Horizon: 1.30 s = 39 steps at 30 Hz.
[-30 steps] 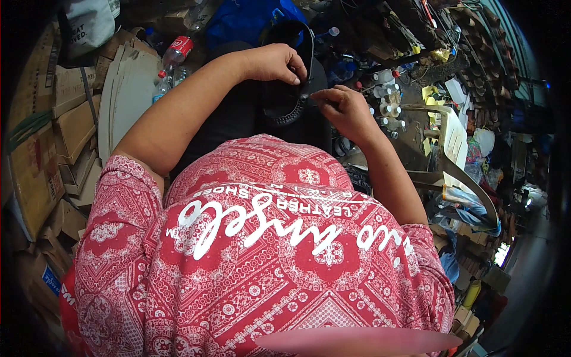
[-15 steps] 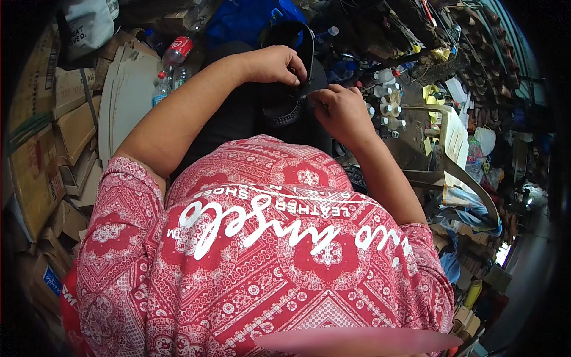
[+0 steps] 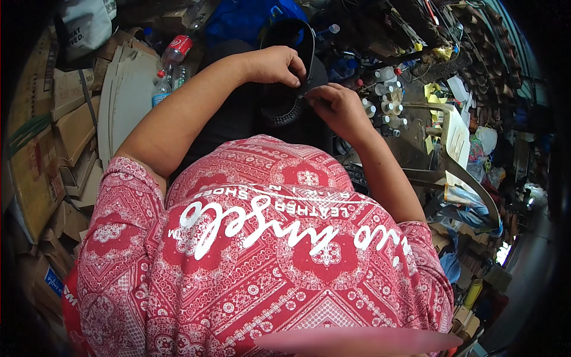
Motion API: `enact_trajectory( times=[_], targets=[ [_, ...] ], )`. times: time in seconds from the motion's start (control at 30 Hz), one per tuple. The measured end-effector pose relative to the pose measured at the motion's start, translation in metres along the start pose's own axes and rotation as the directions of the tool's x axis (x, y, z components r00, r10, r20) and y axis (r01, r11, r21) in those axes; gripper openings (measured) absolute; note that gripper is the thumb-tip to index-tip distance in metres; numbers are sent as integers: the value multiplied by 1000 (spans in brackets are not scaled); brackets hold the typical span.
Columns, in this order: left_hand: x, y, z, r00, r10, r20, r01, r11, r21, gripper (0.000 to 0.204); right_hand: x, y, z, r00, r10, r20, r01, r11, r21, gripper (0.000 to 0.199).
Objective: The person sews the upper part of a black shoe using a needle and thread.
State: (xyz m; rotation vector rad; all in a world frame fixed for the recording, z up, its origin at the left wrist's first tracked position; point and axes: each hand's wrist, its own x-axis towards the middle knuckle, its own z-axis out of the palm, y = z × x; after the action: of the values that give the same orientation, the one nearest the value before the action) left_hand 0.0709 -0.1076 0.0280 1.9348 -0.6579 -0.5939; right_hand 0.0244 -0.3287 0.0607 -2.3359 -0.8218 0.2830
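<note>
A black shoe-like piece with a long raised rim rests on my lap; a ridged, toothed-looking band curves round its near end. My left hand is closed at the middle of the piece, its thumb and fingers pinching the right-hand rim. Just to the right, my right hand has thumb and forefinger pressed together close to that same rim. Whatever lies between those fingertips is too small and dark to make out. Shadow and my left hand hide part of the inside.
Plastic bottles, one with a red label, stand at the left beside stacked cardboard. Several small capped bottles stand to the right, before a worn pale chair. A blue bag lies beyond my lap.
My right hand has shifted slightly up and left along the rim, its fingers drawn closer together. My left hand stays almost in place on the shoe-like piece.
</note>
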Motion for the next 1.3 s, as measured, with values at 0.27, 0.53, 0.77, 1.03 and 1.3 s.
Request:
enact_trajectory(
  times=[0.27,0.53,0.77,1.03,1.3],
  targets=[
    [1,-3,0,999,-17,27,17,1000,0,24,6,1,-9,996,41,80,-44,998,36,17],
    [-1,-5,-2,1000,14,20,-14,1000,11,24,0,13,5,1000,-6,-16,8,994,106,17],
    [-4,-6,-8,992,4,126,-1,1000,-18,28,-5,8,-3,988,126,88,-138,979,149,21],
    [-5,-1,-10,988,-31,150,33,999,-15,33,-9,1,-3,994,98,55,-102,992,77,22],
    [-4,1,-11,986,-37,164,45,998,-48,33,-2,9,-9,989,103,103,-115,987,116,22]
  ],
)
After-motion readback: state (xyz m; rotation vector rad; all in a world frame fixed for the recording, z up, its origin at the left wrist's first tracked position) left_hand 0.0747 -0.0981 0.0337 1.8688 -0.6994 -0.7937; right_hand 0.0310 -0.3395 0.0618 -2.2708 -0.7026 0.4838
